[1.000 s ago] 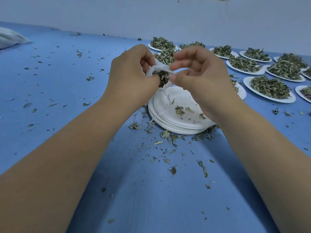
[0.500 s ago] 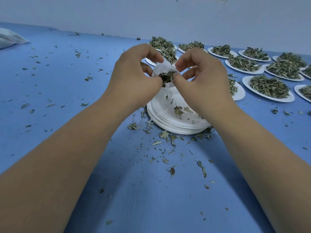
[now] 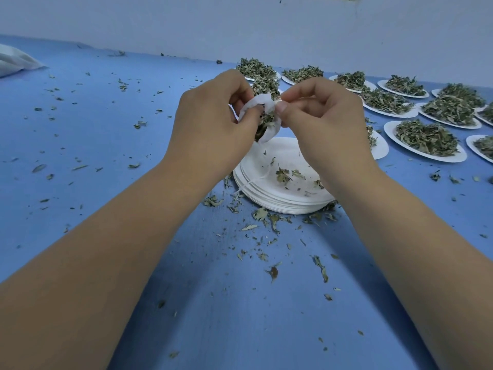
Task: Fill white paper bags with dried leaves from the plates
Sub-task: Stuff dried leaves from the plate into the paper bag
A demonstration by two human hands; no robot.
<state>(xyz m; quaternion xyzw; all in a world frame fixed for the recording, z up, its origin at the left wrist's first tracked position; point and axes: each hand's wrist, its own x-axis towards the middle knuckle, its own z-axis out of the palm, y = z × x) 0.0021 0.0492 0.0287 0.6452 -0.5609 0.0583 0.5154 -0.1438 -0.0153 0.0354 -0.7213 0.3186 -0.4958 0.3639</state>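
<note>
Lying far out to the left of the grip, a crumpled white bundle (image 3: 13,61) sits at the edge of the blue table (image 3: 101,134). Leaf crumbs (image 3: 138,124) are scattered across the table between it and the hands.

The left hand (image 3: 213,124) forms the left half of the grip, its fingers curled round the white paper bag (image 3: 260,102) and holding it up off the table. The bag's mouth gapes open, and the dried leaves (image 3: 262,124) packed inside show dark green between the fingertips. On the right of the bag, the right hand (image 3: 328,129) pinches its rim between thumb and forefinger, with the other fingers curled in.

Directly beneath the grip stands a stack of empty white plates (image 3: 266,202), the top one holding only a few leaf scraps. A thin white string (image 3: 253,181) trails across the stack's left edge. More broken leaves (image 3: 266,217) litter the table just in front of the stack.

Beyond the grip and to its right, many white plates heaped with leaves stand in rows, the nearest plate (image 3: 390,130) well apart from the right hand. A pale wall (image 3: 240,28) runs behind them.
</note>
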